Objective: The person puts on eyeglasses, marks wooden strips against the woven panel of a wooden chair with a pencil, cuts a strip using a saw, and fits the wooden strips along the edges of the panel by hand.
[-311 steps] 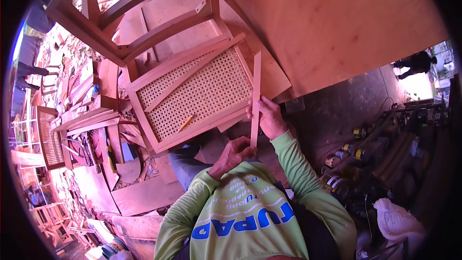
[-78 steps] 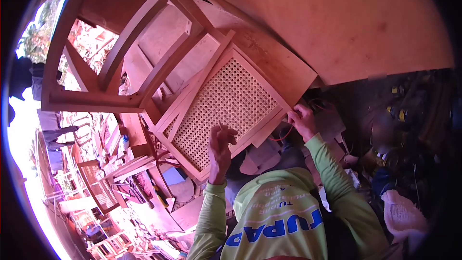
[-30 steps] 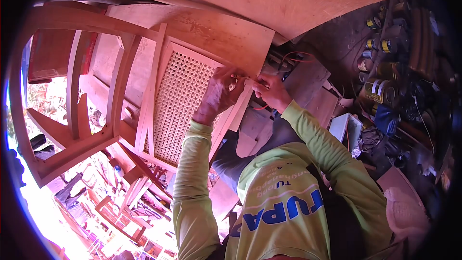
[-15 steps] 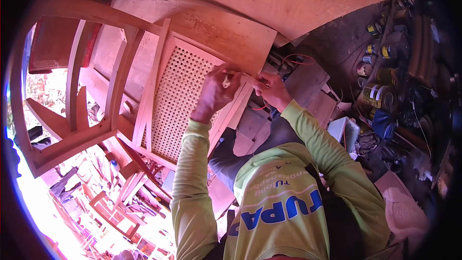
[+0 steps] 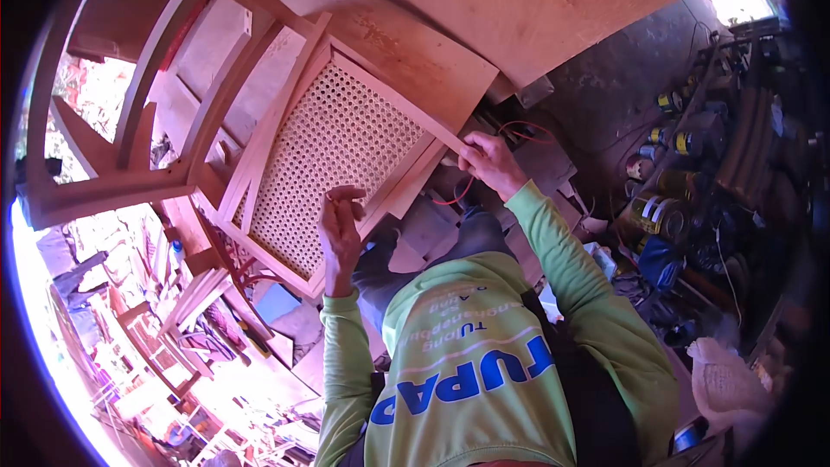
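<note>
A cane-webbed panel (image 5: 333, 143) in a wooden frame (image 5: 402, 108) lies tilted before me, its webbing a grid of small holes. My right hand (image 5: 494, 164) is closed on the frame's right corner, with thumb and fingers around the end of the rail. Over the lower right part of the webbing is my left hand (image 5: 342, 229). Its fingers are curled, and whatever they may hold is too small to make out. I cannot tell whether this hand touches the webbing.
A curved wooden chair frame (image 5: 220, 99) stands at the left, beside the panel. Plywood sheets (image 5: 553, 0) lean across the top. A red cord (image 5: 527, 131) runs past my right hand. Several cans (image 5: 661, 214) crowd the right side; wood pieces (image 5: 203, 298) litter the lower left.
My left hand has left the frame's right corner and moved down and left over the webbing. My right hand stays at the corner. The view has shifted and turned slightly.
</note>
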`<state>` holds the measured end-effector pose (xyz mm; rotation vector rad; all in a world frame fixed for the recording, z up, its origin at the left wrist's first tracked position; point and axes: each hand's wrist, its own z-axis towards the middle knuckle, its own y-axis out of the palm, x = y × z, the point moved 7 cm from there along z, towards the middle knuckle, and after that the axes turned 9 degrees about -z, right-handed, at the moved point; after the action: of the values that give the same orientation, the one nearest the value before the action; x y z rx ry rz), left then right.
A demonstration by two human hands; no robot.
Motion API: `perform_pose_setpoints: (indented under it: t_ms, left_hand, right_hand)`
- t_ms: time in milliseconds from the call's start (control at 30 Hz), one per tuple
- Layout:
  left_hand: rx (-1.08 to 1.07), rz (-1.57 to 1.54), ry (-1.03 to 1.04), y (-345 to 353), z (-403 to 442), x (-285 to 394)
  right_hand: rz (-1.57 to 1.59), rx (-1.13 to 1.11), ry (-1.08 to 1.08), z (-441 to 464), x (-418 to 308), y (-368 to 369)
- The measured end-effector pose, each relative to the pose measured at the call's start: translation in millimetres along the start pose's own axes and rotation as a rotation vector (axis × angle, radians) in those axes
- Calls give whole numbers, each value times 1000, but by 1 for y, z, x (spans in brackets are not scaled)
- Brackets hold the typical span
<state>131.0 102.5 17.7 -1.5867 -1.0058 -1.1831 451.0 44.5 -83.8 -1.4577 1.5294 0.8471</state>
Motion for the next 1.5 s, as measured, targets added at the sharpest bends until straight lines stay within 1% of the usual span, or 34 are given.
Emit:
perform_pose_setpoints:
  t_ms: [67,100,200,267,300,333,400,467,500,600,633,733,767,800,867,967,1033,1067,1133,1167,1200,1267,1367,1467,1500]
  left_hand:
    - [56,44,21,-9,-11,-19]
    - [90,119,2,-9,-13,-14]
    - [222,538,310,-14,-5,10]
    - [195,704,434,-21,0,25]
    - [224,651,379,-29,1,26]
    - [248,590,336,-34,3,29]
    - [298,490,281,-40,-5,30]
    - [361,434,257,-55,-14,32]
    - [416,382,279,-61,-23,30]
    - [680,450,394,-77,-65,41]
    - [704,505,352,-80,-77,42]
    - [595,748,363,-82,-85,64]
    - [592,776,374,-88,-87,55]
    - [601,752,424,-94,-90,55]
    - [509,655,318,-108,-95,42]
    - [574,631,282,-114,-109,56]
    - [648,715,356,-123,-88,62]
    - [676,751,412,-127,-68,66]
    - [678,808,439,-140,-28,58]
    - [615,800,393,-147,-8,48]
    - [622,909,438,-152,8,42]
    - [507,960,403,-162,29,29]
    - [457,1091,288,-175,49,6]
    - [426,961,425,-170,41,27]
    - [450,901,466,-162,29,44]
  right_hand:
    - [-26,46,-9,-16,-5,-17]
    - [-40,62,-14,-27,-8,-25]
    - [-222,111,-45,-54,-16,-57]
    - [-247,141,-60,-67,-32,-71]
    - [-262,103,-124,-65,-37,-76]
    - [-240,101,-123,-65,-50,-75]
    - [-358,98,-245,-55,-76,-69]
    - [-515,50,-509,-41,-114,-41]
    - [-585,27,-649,-34,-130,-22]
    - [-660,-174,-802,-2,-151,36]
    - [-673,-235,-838,6,-155,56]
    - [-759,-357,-1010,33,-163,111]
    - [-761,-391,-1012,41,-166,127]
    - [-767,-404,-1046,47,-170,141]
    - [-789,-416,-1099,61,-173,163]
    - [-968,-411,-1188,68,-172,195]
    - [-1127,-361,-1264,64,-170,215]
    - [-1135,-338,-1257,61,-166,218]
    - [-1126,-232,-1258,52,-174,220]
    - [-1103,-167,-1264,44,-178,218]
    - [-1048,-129,-1229,39,-178,213]
    - [-918,-69,-1167,34,-175,201]
    - [-652,-162,-926,41,-157,189]
    - [-485,-238,-764,43,-161,191]
    - [-478,-260,-787,44,-167,193]
